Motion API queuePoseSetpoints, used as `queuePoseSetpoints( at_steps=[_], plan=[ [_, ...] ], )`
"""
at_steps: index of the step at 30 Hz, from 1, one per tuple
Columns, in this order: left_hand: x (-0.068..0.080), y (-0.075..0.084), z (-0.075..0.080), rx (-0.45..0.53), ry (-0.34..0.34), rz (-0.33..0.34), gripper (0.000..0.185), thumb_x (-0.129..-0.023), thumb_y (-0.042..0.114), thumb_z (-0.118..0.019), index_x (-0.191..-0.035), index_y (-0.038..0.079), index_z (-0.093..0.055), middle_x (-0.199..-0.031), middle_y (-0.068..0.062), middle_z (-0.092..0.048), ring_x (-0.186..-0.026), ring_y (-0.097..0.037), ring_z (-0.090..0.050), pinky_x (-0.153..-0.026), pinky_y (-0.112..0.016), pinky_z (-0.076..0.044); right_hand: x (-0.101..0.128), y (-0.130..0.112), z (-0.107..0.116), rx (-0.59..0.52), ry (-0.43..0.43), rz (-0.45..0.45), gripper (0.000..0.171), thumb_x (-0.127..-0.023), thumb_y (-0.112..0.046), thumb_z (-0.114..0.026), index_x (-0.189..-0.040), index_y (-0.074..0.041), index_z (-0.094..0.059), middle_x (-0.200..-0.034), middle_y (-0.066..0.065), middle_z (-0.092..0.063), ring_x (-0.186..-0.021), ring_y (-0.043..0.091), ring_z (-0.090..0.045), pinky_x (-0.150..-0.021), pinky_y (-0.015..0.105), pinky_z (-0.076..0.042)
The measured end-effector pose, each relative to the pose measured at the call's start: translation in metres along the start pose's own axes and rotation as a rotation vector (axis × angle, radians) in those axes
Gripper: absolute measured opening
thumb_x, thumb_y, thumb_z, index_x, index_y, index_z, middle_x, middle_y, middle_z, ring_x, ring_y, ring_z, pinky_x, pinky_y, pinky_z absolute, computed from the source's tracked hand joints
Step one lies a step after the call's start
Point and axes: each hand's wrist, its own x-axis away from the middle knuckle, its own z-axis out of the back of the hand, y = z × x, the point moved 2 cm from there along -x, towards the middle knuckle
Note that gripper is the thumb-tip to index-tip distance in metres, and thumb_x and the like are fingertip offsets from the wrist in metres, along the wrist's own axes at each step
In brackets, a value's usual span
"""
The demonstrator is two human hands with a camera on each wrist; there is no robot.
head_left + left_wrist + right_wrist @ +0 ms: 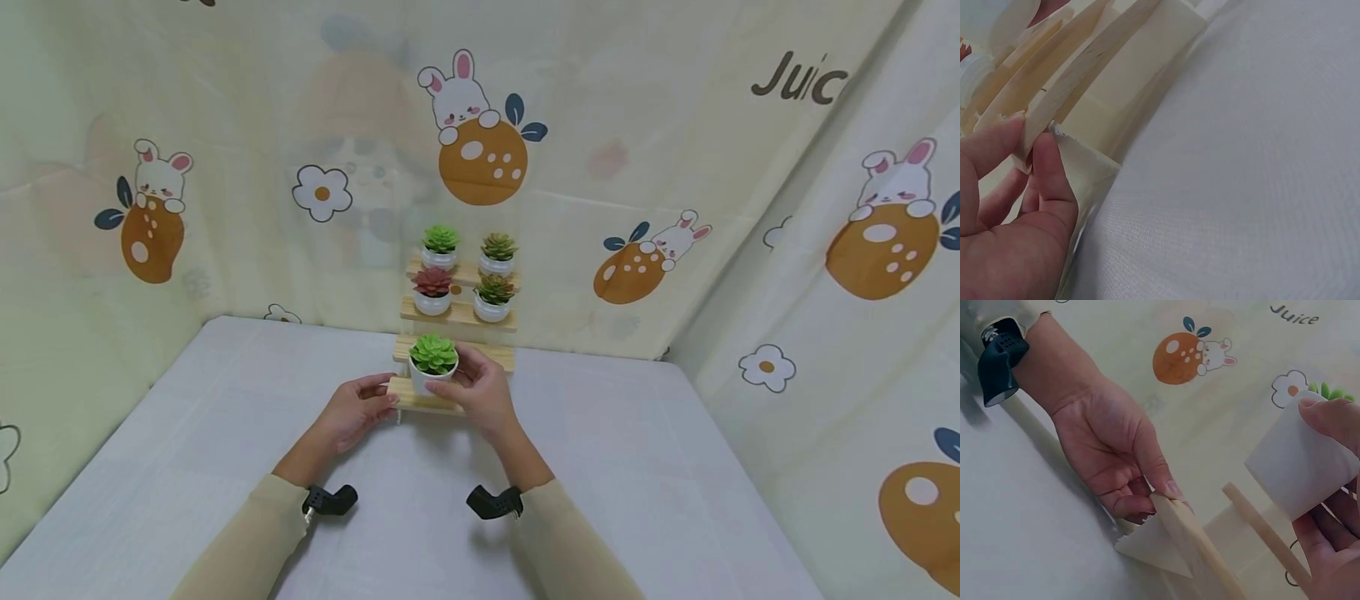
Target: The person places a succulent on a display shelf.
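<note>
A stepped wooden shelf [427, 403] stands at the back of the table. My left hand [356, 414] pinches the left end of its lowest board, thumb above and fingers beneath, as the left wrist view shows close up. In my right hand [483, 387] is a white pot [1297, 456] with a bright green succulent [433, 354], gripped by its side between thumb and fingers. The pot is tilted in the right wrist view, close over the lowest board. Part of that board's right end is hidden behind my right hand.
On the upper boards stand potted succulents: a green one [440, 239], a red one [432, 282] and two brownish-green ones, one behind the other [493, 289]. A patterned curtain [585, 100] hangs right behind the shelf. White cloth covers the table [630, 467].
</note>
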Motion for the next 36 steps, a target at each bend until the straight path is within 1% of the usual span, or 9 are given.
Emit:
queuePoseSetpoints(
  at_steps=[7,14,20,25,36],
  plan=[
    [-0.001,-0.001,0.002,-0.003,0.003,0.006,0.058,-0.097,-0.002,-0.063,-0.151,-0.007,-0.042,-0.109,-0.004,-0.058,-0.093,-0.012,-0.063,-0.082,-0.021,-0.06,-0.014,-0.003,0.0,0.066,0.028,0.021,0.063,-0.081,-0.002,-0.085,-0.139,-0.005,-0.062,-0.136,0.015,-0.067,-0.122,0.023,-0.065,-0.1,0.025,-0.057],
    [-0.001,-0.001,0.001,-0.023,0.013,0.018,0.056,-0.098,-0.002,-0.062,-0.151,-0.003,-0.044,-0.113,-0.005,-0.059,-0.093,-0.012,-0.063,-0.081,-0.022,-0.06,-0.026,-0.005,-0.002,0.062,0.046,0.032,0.061,-0.08,-0.004,-0.086,-0.137,-0.008,-0.064,-0.134,0.012,-0.068,-0.122,0.022,-0.066,-0.099,0.027,-0.057],
    [0.0,0.0,0.001,-0.034,0.004,0.014,0.056,-0.099,0.0,-0.062,-0.151,-0.004,-0.044,-0.114,-0.007,-0.06,-0.094,-0.012,-0.063,-0.082,-0.022,-0.06,-0.034,-0.003,0.0,0.131,0.076,-0.005,0.062,-0.08,-0.013,-0.088,-0.137,-0.01,-0.064,-0.133,0.008,-0.069,-0.122,0.023,-0.066,-0.101,0.031,-0.058],
    [0.0,-0.001,0.002,-0.041,0.002,0.021,0.056,-0.099,0.001,-0.063,-0.151,-0.003,-0.044,-0.117,-0.008,-0.06,-0.095,-0.012,-0.064,-0.084,-0.022,-0.06,-0.04,0.001,0.002,0.16,0.091,-0.052,0.067,-0.08,-0.021,-0.09,-0.14,-0.013,-0.062,-0.135,0.006,-0.068,-0.123,0.023,-0.065,-0.104,0.034,-0.056],
    [0.0,-0.001,0.003,-0.052,0.004,0.021,0.056,-0.1,0.002,-0.063,-0.152,-0.003,-0.044,-0.12,-0.01,-0.061,-0.097,-0.013,-0.065,-0.084,-0.022,-0.06,-0.048,0.005,0.001,0.158,0.096,-0.089,0.07,-0.08,-0.018,-0.089,-0.142,-0.009,-0.059,-0.137,0.008,-0.066,-0.124,0.024,-0.064,-0.105,0.035,-0.056]
  ],
)
